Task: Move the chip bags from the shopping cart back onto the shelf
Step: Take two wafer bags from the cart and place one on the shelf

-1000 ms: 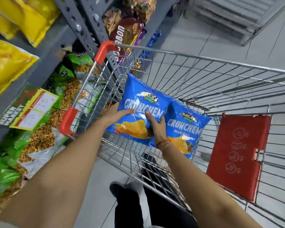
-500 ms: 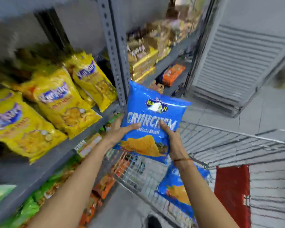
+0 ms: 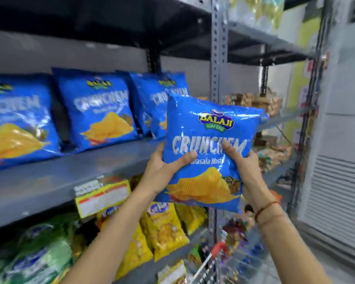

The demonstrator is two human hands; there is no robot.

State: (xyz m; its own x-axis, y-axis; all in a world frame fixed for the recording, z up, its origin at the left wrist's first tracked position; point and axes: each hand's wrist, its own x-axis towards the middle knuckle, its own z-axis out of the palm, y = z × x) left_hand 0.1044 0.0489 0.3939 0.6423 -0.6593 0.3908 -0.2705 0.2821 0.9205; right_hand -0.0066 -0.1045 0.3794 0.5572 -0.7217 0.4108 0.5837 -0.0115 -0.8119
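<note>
I hold a blue Crunchem chip bag (image 3: 205, 124) upright in front of the grey shelf (image 3: 70, 177). My left hand (image 3: 164, 171) grips its lower left side with the thumb across the front. My right hand (image 3: 244, 167) grips its lower right side. Three matching blue chip bags (image 3: 100, 111) stand in a row on the shelf, to the left of and behind the held bag. The held bag overlaps the rightmost one. A corner of the shopping cart (image 3: 213, 259), with a red handle end, shows at the bottom centre.
A perforated metal upright (image 3: 218, 58) rises just behind the held bag. Yellow snack bags (image 3: 162, 232) and green bags (image 3: 39, 253) fill the lower shelf. A yellow price tag (image 3: 103, 197) hangs on the shelf edge. More snacks fill the right bay, and a white louvred panel (image 3: 336, 191) stands at far right.
Both hands have lifted one blue bag out of the cart and up to the level of the shelf with matching blue bags. The view has swung upward; the cart has dropped to the bottom.
</note>
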